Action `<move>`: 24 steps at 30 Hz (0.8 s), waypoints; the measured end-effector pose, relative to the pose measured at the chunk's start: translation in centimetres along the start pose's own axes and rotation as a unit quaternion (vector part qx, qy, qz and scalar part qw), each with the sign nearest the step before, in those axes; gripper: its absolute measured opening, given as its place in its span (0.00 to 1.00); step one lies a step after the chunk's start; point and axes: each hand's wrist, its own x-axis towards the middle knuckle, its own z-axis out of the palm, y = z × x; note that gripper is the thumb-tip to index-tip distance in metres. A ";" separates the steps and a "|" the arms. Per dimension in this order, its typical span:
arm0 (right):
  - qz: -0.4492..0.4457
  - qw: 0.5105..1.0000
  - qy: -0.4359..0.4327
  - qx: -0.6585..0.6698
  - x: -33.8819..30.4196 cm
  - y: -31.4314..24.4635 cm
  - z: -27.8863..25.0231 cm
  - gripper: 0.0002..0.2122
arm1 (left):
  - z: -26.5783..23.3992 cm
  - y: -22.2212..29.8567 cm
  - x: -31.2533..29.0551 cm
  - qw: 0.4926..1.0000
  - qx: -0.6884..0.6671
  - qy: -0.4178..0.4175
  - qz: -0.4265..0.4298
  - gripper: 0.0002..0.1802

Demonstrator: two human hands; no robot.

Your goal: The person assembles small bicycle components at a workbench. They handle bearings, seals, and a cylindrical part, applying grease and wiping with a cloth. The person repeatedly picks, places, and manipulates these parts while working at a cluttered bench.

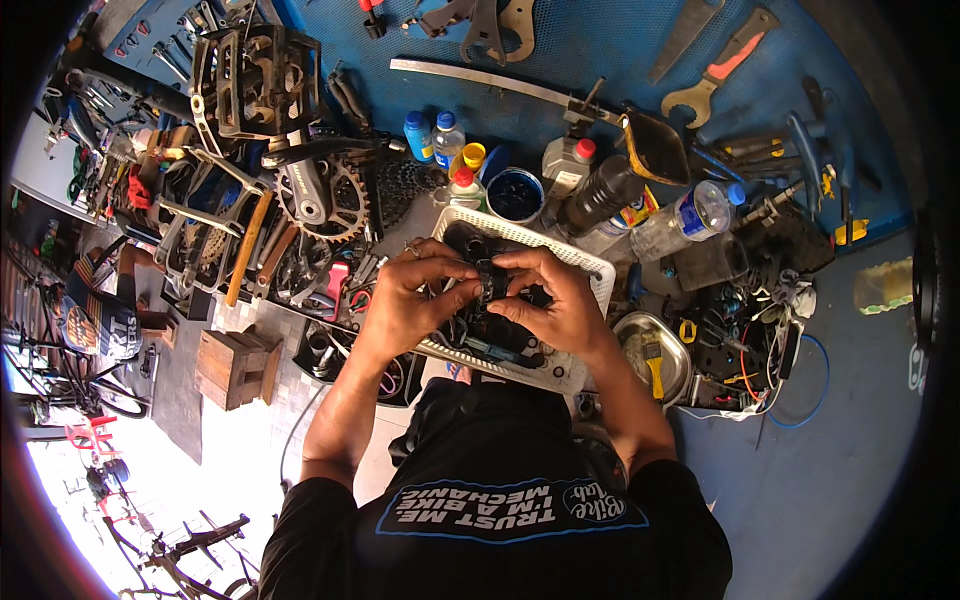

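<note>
My left hand [415, 290] and my right hand [556, 300] meet over a white plastic basket [604, 285]. Pinched between the fingertips of both is a small black part [491, 280], narrow and upright; its exact kind is hard to make out. Both hands have their thumbs and forefingers pressed on it from either side. Beneath them the basket holds a jumble of dark bike parts [500, 350], partly hidden by my hands.
Behind the basket stand a tub of dark blue stuff [515, 194] and several bottles [447, 140]. A chainring crank [312, 195] with a pedal is at left. A metal tray [684, 370] holding a yellow brush [654, 370] sits at right. Another person [105, 310] is at far left.
</note>
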 end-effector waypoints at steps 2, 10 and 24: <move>-0.055 0.990 -0.011 -0.126 0.0 -0.3 -0.5 0.24 | 0.1 -0.9 0.1 1.000 0.014 -0.012 0.018 0.09; 0.103 0.985 -0.009 0.139 -0.8 0.8 0.0 0.18 | 0.2 -0.4 1.4 0.964 0.105 -0.031 0.242 0.10; -0.275 0.875 0.000 -0.397 0.0 1.1 -3.7 0.15 | 2.6 -4.3 3.1 0.961 -0.197 -0.126 -0.149 0.04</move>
